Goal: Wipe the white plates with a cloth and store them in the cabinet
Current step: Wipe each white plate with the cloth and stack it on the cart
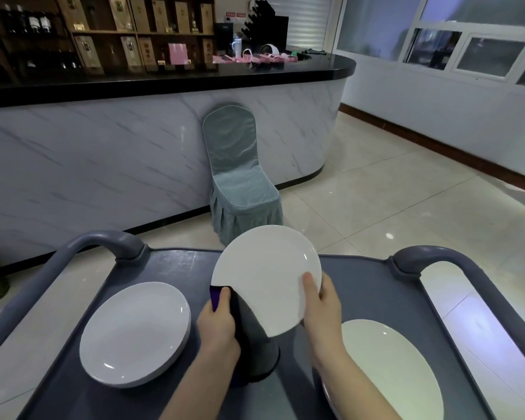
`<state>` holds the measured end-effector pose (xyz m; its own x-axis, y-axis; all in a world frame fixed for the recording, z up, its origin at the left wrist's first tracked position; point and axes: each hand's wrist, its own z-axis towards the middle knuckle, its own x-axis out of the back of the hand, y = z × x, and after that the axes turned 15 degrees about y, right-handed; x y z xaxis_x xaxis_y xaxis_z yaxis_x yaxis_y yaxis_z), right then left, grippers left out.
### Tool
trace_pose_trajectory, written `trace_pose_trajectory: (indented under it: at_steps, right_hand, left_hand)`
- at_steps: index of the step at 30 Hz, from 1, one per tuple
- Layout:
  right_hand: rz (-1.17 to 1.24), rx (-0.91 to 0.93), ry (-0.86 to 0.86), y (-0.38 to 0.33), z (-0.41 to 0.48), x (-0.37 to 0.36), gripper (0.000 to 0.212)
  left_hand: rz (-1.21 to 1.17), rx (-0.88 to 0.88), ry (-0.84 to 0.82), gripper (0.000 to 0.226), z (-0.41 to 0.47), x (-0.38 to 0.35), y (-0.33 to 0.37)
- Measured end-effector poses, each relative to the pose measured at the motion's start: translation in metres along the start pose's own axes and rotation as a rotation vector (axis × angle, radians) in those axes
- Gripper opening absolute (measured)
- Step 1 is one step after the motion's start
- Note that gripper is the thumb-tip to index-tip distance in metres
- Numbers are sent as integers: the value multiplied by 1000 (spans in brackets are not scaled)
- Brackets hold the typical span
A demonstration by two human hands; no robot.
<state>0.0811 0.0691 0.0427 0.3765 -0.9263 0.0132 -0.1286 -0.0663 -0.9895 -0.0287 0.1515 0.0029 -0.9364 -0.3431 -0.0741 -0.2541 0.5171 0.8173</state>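
A white plate [264,277] is held tilted above the grey cart top [176,265]. My right hand [322,310] grips its right rim, thumb lying on the face. My left hand [220,325] grips a dark cloth [252,344] with a purple edge, pressed against the plate's lower left rim; the cloth hangs down under the plate. A stack of white plates [134,331] lies on the cart at the left. Another white plate [397,368] lies at the right, partly hidden by my right forearm.
The cart has raised grey handles at the far left [103,241] and far right [437,256]. Beyond it stand a chair in a grey-blue cover [237,177] and a marble-fronted bar counter [103,165] with a black top. Tiled floor spreads to the right.
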Motion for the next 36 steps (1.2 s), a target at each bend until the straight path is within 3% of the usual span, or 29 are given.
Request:
trace_pose_trajectory:
  at_steps: [2, 4, 7, 10, 13, 16, 22, 25, 27, 29, 31, 36]
  right_hand:
    - [-127, 247, -166, 3, 6, 20, 34]
    - [-259, 486, -284, 4, 10, 37, 65]
    - [-564, 984, -344, 4, 23, 58, 89]
    - [-728, 1316, -404, -6, 29, 63, 74]
    - [-729, 1564, -448, -10, 23, 58, 50]
    - [-761, 1713, -449, -14, 14, 58, 59]
    - [-811, 1534, -504, -25, 6, 47, 80]
    - [-789, 1359, -464, -17, 3, 39, 98]
    - [-619, 1117, -393, -17, 1, 33, 88]
    - [-394, 843, -372, -19, -1, 25, 77]
    - [-196, 637, -369, -24, -5, 20, 69]
    - [75, 218, -396, -36, 4, 20, 66]
  left_hand:
    - [23, -29, -16, 17, 10, 4, 13]
    - [77, -62, -44, 19, 17, 7, 27]
    - [164, -105, -82, 22, 26, 9, 43]
    - [267, -136, -144, 22, 28, 9, 56]
    - [356, -110, -253, 23, 26, 6, 63]
    - [370, -12, -307, 26, 25, 4, 70]
    - [85, 212, -440, 31, 11, -1, 68]
    - [10, 178, -438, 45, -4, -10, 62]
    - [59, 108, -445, 58, -17, -17, 53]
    - [110, -148, -505, 56, -26, -24, 41]
    - [193, -590, -475, 44, -30, -29, 32]
    - [547, -1263, -485, 58, -17, -20, 15]
